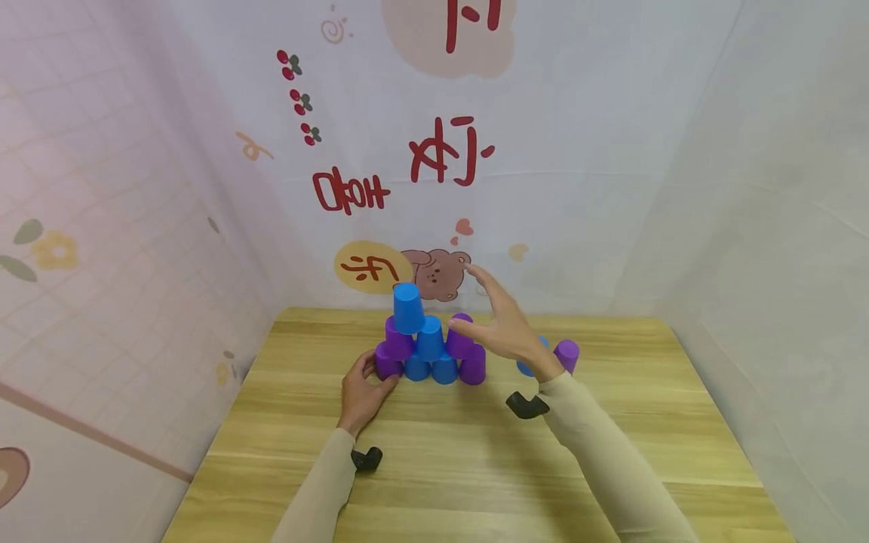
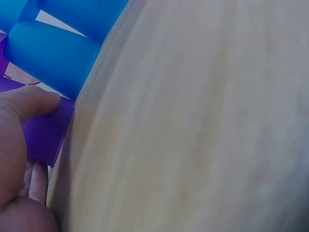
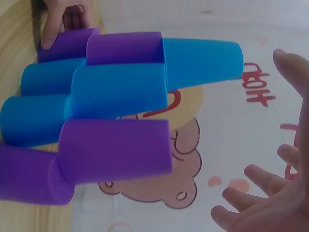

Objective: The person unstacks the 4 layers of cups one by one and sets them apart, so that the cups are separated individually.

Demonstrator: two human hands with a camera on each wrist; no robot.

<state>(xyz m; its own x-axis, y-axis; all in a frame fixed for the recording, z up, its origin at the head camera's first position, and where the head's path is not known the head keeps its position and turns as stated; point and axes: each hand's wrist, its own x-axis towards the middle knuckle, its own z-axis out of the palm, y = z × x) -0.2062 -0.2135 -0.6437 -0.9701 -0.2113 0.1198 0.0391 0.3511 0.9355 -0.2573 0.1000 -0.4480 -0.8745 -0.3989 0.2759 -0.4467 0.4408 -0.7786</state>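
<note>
Upside-down plastic cups form a stepped wall: a bottom row of several, three above, and one blue cup [image 1: 408, 308] on top at the left. My left hand [image 1: 362, 392] holds the purple cup [image 1: 387, 362] at the bottom left corner. In the left wrist view its thumb [image 2: 43, 102] lies on that cup's near side and fingers show at the far side. My right hand [image 1: 505, 332] is raised by the wall's right end, thumb and fingers spread apart, holding nothing. It is nearest to the upper right purple cup [image 3: 116, 151], and the right wrist view shows a gap between them.
Right of the wall, partly behind my right wrist, a blue cup [image 1: 526, 368] and a purple cup [image 1: 566, 354] stand on the wooden table [image 1: 434, 467]. A printed white cloth [image 1: 577, 151] hangs behind the table and at its sides.
</note>
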